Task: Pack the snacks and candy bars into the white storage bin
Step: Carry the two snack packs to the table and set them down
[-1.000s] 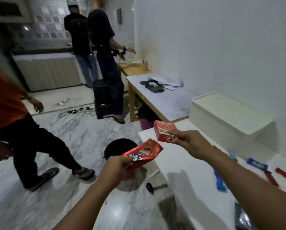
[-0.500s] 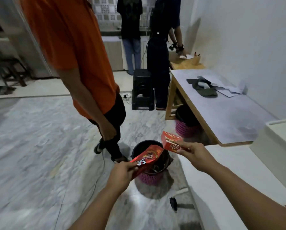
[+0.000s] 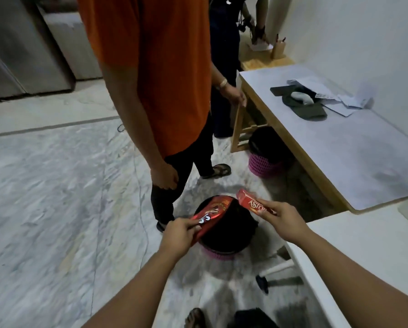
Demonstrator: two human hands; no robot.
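left hand (image 3: 178, 234) pinching red packet (image 3: 211, 215), right hand (image 3: 282, 222) pinching Astor box (image 3: 251, 203)

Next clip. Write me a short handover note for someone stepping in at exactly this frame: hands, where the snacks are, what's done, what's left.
Left hand: shut on a red snack pouch, held over the black bin on the floor.
Right hand: shut on a red Astor box, held just right of that bin.
White table edge is at right; the white storage bin and other snacks are not in view.
A person in an orange shirt stands close ahead.
Done: two snacks picked up. Nothing visibly packed.
Left: turn back to the table, place both into the white storage bin, then any remaining snacks.
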